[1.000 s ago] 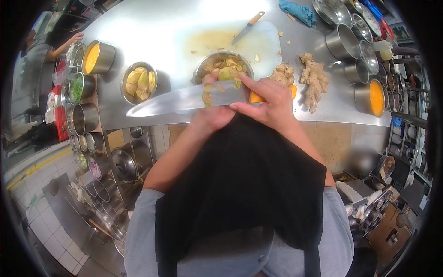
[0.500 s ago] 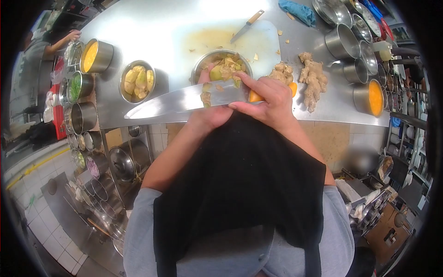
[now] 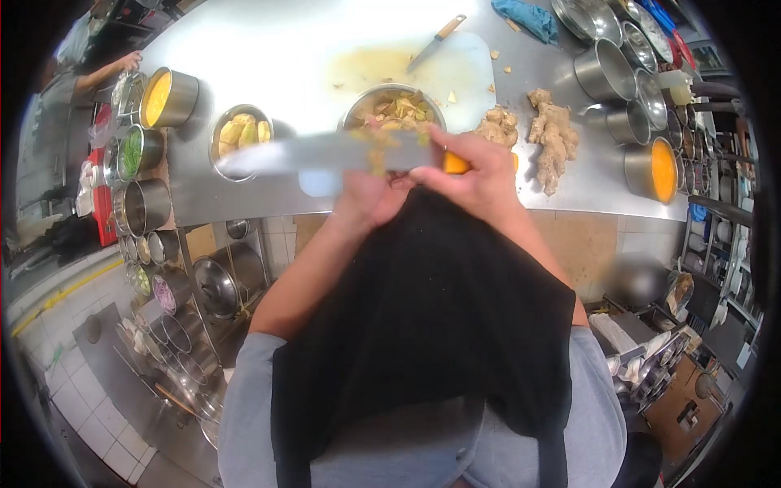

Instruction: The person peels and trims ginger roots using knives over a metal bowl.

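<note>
My right hand [image 3: 478, 169] is closed around the orange handle [image 3: 455, 163] of a large kitchen knife. Its broad blade [image 3: 317, 154] points left, blurred by motion, with bits of peel stuck to it. Behind and under the blade is my left hand [image 3: 370, 197], its fingers curled and mostly hidden, so what it holds does not show. Just beyond the blade stands a steel bowl [image 3: 351, 106] with ginger peelings [image 3: 403, 110] in it. Unpeeled ginger [image 3: 553, 140] lies on the steel table to the right, with another ginger piece [image 3: 498, 126] nearer my right hand.
A small knife [image 3: 437, 42] lies on the white cutting board [image 3: 468, 73]. At the left are a bowl of peeled ginger [image 3: 238, 137] and a pot of orange food [image 3: 181, 99]. Another orange-filled pot [image 3: 651, 175] and several steel pots stand right. A co-worker's hand [image 3: 128, 62] reaches in far left.
The knife has swung upward, away from me, and its blade is now blurred. The pale ginger piece seen in my left hand is now hidden behind the blade.
</note>
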